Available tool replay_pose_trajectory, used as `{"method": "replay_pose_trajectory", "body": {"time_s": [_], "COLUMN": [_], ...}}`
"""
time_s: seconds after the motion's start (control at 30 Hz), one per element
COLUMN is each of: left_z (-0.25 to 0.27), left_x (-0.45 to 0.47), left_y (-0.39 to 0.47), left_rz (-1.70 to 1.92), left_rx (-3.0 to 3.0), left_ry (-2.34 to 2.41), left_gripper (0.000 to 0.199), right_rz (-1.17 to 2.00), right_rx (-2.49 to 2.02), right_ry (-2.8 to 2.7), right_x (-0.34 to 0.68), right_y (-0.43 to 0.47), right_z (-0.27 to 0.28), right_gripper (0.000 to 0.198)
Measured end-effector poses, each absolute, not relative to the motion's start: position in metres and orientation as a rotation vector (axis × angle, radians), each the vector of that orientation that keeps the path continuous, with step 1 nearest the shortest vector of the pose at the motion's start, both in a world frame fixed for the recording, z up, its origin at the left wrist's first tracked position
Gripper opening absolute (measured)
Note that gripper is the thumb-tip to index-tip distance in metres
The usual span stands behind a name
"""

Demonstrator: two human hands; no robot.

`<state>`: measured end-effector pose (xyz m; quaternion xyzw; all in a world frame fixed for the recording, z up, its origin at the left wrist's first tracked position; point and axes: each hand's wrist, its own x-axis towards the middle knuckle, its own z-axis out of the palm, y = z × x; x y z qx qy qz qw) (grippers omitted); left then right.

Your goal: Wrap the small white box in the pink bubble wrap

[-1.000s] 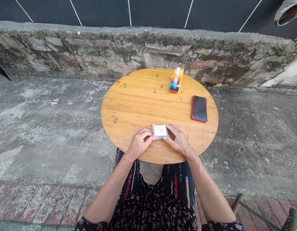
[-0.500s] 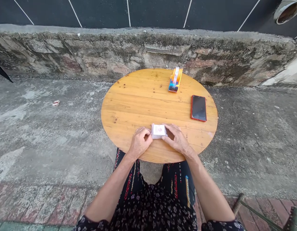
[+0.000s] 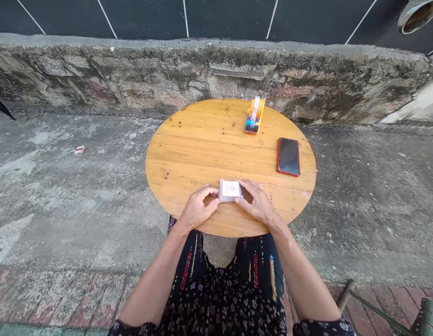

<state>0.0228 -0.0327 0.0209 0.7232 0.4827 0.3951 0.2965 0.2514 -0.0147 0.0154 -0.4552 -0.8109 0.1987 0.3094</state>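
A small white box [image 3: 230,191] in clear, crinkled plastic wrap lies near the front edge of the round wooden table [image 3: 202,154]. My right hand [image 3: 257,203] grips its right side, index finger at the far corner and thumb at the near corner. On the other side, my left hand [image 3: 199,206] has its index fingertip and thumb against the left end of the wrapping, with a gap between the two digits. Faint print and a round mark show on the box's top. The box's underside is hidden.
A phone [image 3: 288,157] with a red edge lies toward the table's right side. Farther back stands an orange and blue tape dispenser [image 3: 254,115]. Behind the table runs a low stone wall [image 3: 142,84]. A crumpled packet [image 3: 80,150] is on the concrete floor.
My left thumb and index finger have spread from a pinch at the wrapping's left end, and that hand has shifted slightly left. My right hand keeps its place on the box.
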Motion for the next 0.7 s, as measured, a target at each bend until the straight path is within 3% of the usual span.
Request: {"method": "replay_pose_trajectory", "body": {"time_s": [0.27, 0.7], "left_z": [0.019, 0.006], "left_x": [0.026, 0.034], "left_y": [-0.028, -0.026], "left_rz": [1.040, 1.169], "left_rx": [1.916, 1.938], "left_ry": [1.289, 1.435], "left_gripper": [0.004, 0.007], "right_rz": [0.526, 0.517], "right_rx": [-1.185, -1.204], "right_ry": [-2.139, -2.127], "right_x": [0.251, 0.250], "right_y": [-0.015, -0.014], "right_z": [0.016, 0.014], "right_gripper": [0.050, 0.050]}}
